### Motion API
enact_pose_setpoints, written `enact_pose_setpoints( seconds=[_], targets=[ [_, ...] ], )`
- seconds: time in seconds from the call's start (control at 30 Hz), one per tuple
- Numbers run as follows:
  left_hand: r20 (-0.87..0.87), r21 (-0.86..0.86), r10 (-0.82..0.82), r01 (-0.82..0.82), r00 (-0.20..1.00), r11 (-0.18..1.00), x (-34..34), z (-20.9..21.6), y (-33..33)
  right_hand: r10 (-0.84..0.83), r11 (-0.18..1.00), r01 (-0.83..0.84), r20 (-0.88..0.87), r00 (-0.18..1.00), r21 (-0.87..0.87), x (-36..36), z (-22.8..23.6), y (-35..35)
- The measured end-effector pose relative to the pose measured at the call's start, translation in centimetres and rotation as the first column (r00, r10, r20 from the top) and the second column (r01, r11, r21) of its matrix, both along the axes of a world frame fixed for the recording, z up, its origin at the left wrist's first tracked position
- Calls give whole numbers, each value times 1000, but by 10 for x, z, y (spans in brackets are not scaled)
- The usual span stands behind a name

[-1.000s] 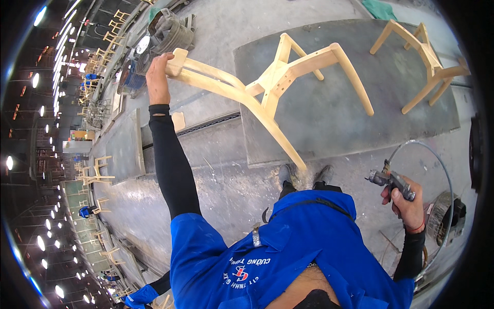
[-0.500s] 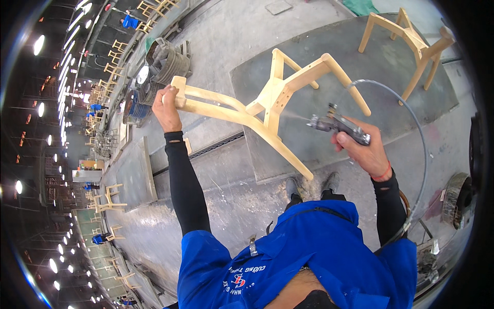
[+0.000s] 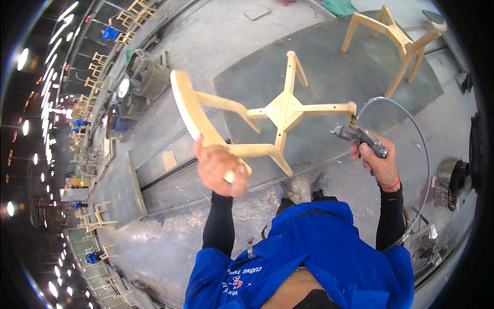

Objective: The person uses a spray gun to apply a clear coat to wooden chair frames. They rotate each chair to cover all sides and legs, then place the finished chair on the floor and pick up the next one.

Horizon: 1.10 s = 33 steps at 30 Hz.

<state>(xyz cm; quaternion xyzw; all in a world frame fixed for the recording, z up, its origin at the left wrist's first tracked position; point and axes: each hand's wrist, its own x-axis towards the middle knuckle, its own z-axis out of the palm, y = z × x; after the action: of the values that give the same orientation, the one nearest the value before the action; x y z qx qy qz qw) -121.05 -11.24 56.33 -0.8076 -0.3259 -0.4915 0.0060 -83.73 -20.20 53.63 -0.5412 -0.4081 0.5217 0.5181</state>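
Note:
My left hand (image 3: 221,170) is closed on the near end of a curved top rail on a pale wooden chair frame (image 3: 285,110). The frame tilts so its cross-shaped underside braces face up, with legs pointing several ways. In my right hand (image 3: 382,160) is a dark metal spray gun (image 3: 355,135), its nozzle pointing left toward the frame. A grey hose (image 3: 426,154) loops from the gun down past my right arm. The gun is close to one leg end, and whether they touch I cannot tell.
A dark grey sheet (image 3: 247,82) lies under the frame, bearing a second pale chair frame (image 3: 396,38) at the far right. Ringed drums (image 3: 149,72) stand left, a round tub (image 3: 453,183) at right. Rows of chair frames and people in blue are beyond.
My left hand has come down and right, swinging the chair frame round so its curved rail and braces show. The gun has moved slightly right, and the mist at its nozzle no longer shows.

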Motion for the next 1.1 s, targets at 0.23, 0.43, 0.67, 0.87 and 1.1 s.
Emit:
enact_pose_setpoints(
  seconds=[0.23,0.43,0.67,0.87,1.1],
  targets=[
    [130,-43,-37,43,991,998,-25,-34,79,-187,982,189,112,976,-7,15,8,-48],
    [335,-359,161,-32,929,933,-59,-31,178,-278,960,269,206,938,71,7,-12,-71],
    [524,-550,53,291,850,783,-86,-23,217,-113,994,113,-37,993,9,-21,-14,-67],
    [626,-711,302,368,718,599,-127,-73,180,-18,979,60,-213,977,195,-21,6,-56],
    [-348,-851,286,-429,893,302,-175,-347,6,-88,996,88,9,996,0,-7,4,-57]
  ],
)
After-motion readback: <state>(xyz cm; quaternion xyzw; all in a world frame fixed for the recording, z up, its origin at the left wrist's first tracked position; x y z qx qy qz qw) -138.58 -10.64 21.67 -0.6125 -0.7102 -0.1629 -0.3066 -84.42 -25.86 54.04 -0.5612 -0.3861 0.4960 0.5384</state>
